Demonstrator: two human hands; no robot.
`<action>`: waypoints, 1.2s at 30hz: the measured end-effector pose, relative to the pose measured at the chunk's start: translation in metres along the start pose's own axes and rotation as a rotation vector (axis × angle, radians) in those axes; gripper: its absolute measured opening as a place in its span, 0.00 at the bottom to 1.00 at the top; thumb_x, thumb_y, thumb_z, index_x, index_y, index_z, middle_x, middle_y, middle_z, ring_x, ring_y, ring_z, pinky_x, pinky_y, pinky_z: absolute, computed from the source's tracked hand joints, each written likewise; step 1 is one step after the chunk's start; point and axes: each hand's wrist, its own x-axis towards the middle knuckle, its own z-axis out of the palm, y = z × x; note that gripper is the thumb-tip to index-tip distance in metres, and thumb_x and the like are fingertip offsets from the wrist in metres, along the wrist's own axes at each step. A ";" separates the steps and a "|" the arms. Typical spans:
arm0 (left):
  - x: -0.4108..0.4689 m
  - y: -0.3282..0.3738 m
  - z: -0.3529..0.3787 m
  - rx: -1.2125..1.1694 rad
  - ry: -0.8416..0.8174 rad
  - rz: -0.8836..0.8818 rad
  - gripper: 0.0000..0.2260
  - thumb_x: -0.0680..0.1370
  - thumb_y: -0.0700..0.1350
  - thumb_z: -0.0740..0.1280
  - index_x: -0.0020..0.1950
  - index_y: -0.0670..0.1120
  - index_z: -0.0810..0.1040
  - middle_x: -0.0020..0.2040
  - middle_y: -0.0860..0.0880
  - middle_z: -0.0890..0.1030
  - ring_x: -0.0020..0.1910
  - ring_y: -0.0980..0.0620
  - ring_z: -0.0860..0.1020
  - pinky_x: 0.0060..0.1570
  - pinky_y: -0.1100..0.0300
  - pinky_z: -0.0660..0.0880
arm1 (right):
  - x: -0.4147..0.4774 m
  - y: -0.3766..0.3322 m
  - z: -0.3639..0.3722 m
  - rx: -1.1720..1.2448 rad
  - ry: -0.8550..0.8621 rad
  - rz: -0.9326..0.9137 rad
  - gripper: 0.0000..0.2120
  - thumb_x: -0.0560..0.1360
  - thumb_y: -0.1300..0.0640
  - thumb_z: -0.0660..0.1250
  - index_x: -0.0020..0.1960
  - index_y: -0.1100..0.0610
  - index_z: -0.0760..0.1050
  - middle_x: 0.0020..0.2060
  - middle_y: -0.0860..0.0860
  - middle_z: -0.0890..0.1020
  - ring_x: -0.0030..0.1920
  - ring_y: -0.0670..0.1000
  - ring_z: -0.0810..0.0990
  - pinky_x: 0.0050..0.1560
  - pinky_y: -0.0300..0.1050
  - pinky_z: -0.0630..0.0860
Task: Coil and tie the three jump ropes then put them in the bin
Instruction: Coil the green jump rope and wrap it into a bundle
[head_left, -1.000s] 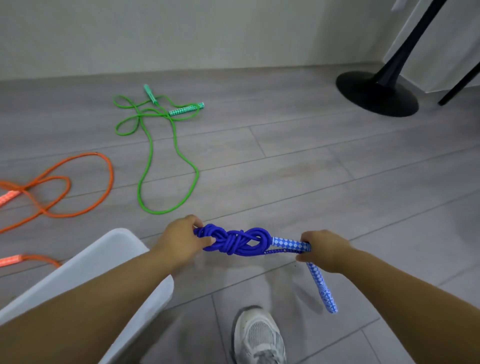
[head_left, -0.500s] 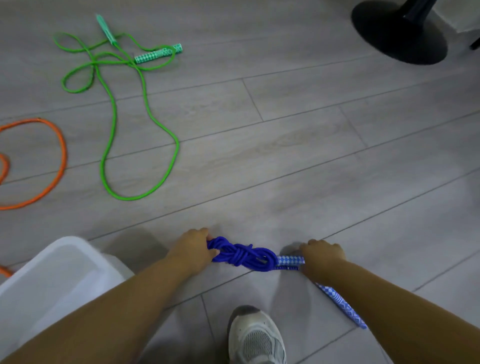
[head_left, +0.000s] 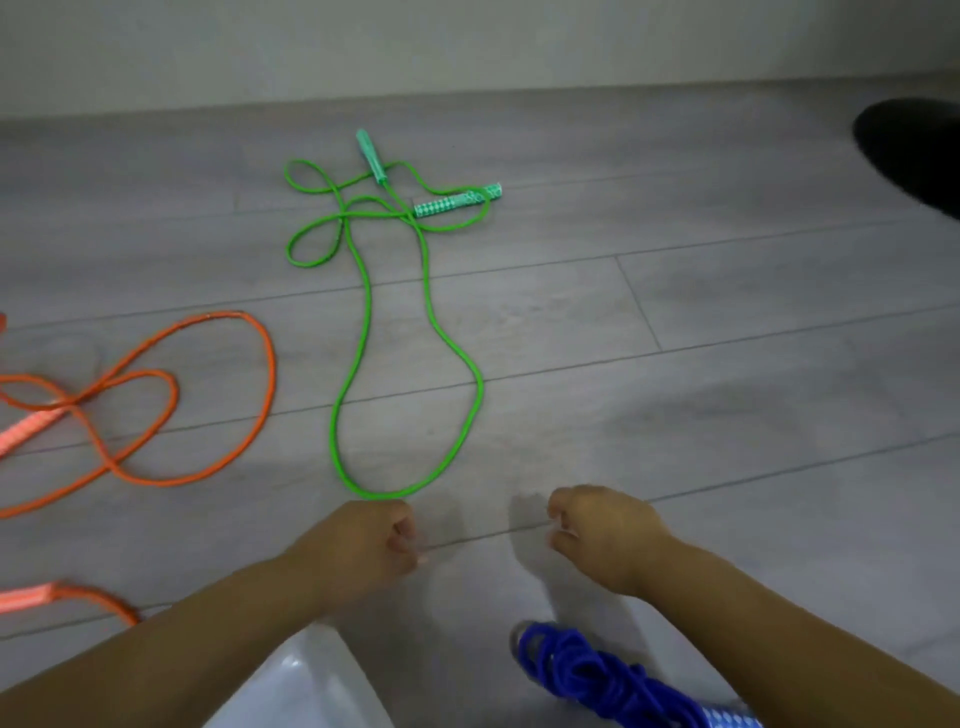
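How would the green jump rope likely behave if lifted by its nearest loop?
Probably floppy: the green jump rope lies in loose, crossing curves, so it should sag and trail. Its two handles look stiffer and would likely drag last. The crossed loops near them might snag.

From where I stand I count 3 jump ropes on the floor (head_left: 727, 415): 1 green rope (head_left: 481, 387), 1 orange rope (head_left: 270, 364) and 1 blue rope (head_left: 587, 670). Of these, 2 lie loose and 1, the blue rope, is bunched into 1 bundle. The green handles (head_left: 457, 200) number 2. The orange handles (head_left: 26, 431) in sight number 2 as well. Only 1 blue handle (head_left: 727, 719) shows, at the bottom edge. There is 1 pale plastic bin (head_left: 311, 691), partly in sight. I see 2 hands, 1 left hand (head_left: 363, 545) and 1 right hand (head_left: 608, 535), on 2 bare forearms. At the far right is 1 black base (head_left: 914, 150).
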 end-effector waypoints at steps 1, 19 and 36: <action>0.006 -0.011 -0.004 0.009 0.013 -0.005 0.12 0.74 0.52 0.68 0.36 0.56 0.66 0.36 0.58 0.73 0.43 0.58 0.74 0.37 0.76 0.64 | 0.015 -0.008 -0.005 -0.017 0.016 -0.034 0.16 0.78 0.47 0.58 0.63 0.52 0.68 0.59 0.52 0.75 0.58 0.55 0.74 0.55 0.47 0.72; 0.058 -0.058 -0.001 0.627 0.031 0.010 0.14 0.76 0.42 0.60 0.61 0.50 0.73 0.63 0.49 0.70 0.62 0.43 0.68 0.57 0.52 0.68 | 0.102 -0.065 0.020 -0.359 0.191 -0.379 0.15 0.73 0.49 0.53 0.51 0.56 0.72 0.46 0.54 0.81 0.50 0.56 0.70 0.49 0.55 0.68; -0.043 0.009 -0.021 -0.366 0.442 0.272 0.15 0.71 0.57 0.64 0.38 0.47 0.68 0.32 0.55 0.70 0.30 0.60 0.67 0.34 0.65 0.64 | -0.112 0.022 -0.003 0.129 0.814 0.060 0.05 0.68 0.58 0.68 0.44 0.52 0.75 0.37 0.47 0.81 0.37 0.54 0.81 0.38 0.50 0.71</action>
